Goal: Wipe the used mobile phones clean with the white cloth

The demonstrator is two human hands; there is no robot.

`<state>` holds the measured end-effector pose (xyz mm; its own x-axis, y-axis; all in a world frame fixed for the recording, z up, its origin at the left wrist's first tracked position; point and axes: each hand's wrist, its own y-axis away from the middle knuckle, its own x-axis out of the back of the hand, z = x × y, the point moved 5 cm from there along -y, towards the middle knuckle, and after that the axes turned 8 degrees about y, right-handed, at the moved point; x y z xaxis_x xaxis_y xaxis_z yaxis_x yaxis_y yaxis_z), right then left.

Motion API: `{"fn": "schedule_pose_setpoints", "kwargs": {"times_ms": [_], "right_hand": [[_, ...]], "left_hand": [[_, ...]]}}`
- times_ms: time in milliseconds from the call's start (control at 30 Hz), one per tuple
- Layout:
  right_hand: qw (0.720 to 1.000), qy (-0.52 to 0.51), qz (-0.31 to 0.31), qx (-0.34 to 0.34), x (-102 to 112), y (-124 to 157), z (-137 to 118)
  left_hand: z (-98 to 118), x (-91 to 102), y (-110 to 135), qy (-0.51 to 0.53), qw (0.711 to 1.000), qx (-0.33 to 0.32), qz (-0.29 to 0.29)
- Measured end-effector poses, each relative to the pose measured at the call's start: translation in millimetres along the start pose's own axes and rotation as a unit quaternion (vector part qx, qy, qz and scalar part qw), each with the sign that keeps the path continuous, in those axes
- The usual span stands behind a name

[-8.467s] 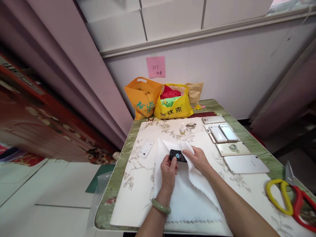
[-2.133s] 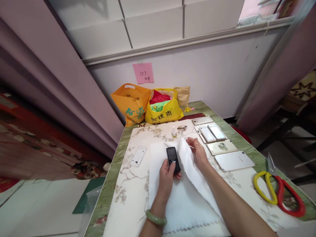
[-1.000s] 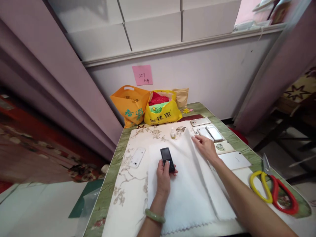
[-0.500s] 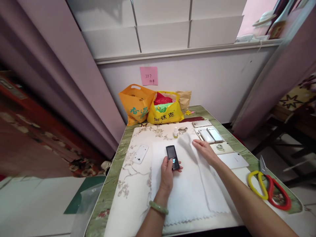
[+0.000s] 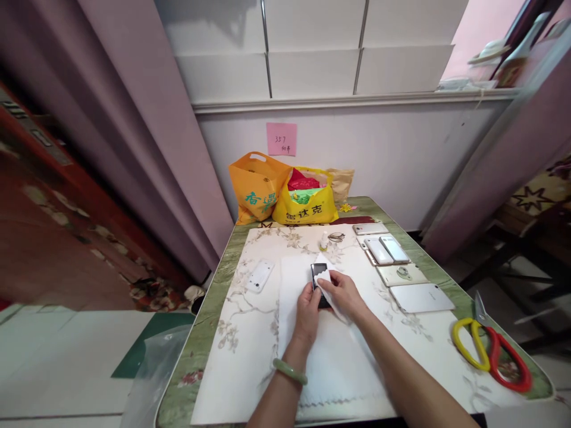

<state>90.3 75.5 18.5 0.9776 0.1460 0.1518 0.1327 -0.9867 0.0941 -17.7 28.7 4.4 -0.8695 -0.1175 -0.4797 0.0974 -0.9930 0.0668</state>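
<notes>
Currently, black phone over white cloth, gripped low by left hand; right hand pinches a cloth fold against it. Judgement: light, even strokes, phone braced, should work best. Floral cover on green table, scissors at right; orange bag before pale wall

Table bears mat, with cloth upon it, handset in left hand above cloth, phone to cloth's left, phones to its right, scissors before these, bottle and glasses behind cloth, bags at rear.
</notes>
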Motion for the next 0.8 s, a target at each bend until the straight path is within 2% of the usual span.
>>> {"fn": "schedule_pose_setpoints", "kwargs": {"times_ms": [133, 233, 333, 400, 467, 600, 700, 800], "right_hand": [[0.986, -0.154, 0.019, -0.069, -9, 6, 11], [0.962, -0.24, 0.088, -0.091, -1, -1, 17], [0.946, -0.275, 0.146, -0.092, 6, -4, 19], [0.95, -0.268, 0.12, -0.107, 2, -2, 20], [0.959, -0.248, 0.069, -0.117, -5, 4, 20], [0.976, -0.205, -0.009, -0.079, -14, 12, 19], [0.982, -0.184, -0.005, -0.049, -15, 13, 19], [0.975, -0.211, 0.008, -0.064, -14, 11, 21]], "left_hand": [[-4, -1.7, 0, -0.055, 0.998, 0.005, -0.023], [-12, -4.0, 0, -0.107, 0.993, 0.016, -0.055], [-16, -4.9, 1, -0.144, 0.988, 0.009, -0.064], [-15, -5.3, 1, -0.144, 0.988, 0.001, -0.059], [-13, -5.5, 1, -0.127, 0.991, -0.001, -0.05], [-8, -2.3, 0, -0.081, 0.997, -0.001, -0.002], [-3, 0.3, -1, -0.071, 0.997, -0.02, 0.027], [-3, -3.5, -1, -0.086, 0.996, -0.024, 0.003]]}}
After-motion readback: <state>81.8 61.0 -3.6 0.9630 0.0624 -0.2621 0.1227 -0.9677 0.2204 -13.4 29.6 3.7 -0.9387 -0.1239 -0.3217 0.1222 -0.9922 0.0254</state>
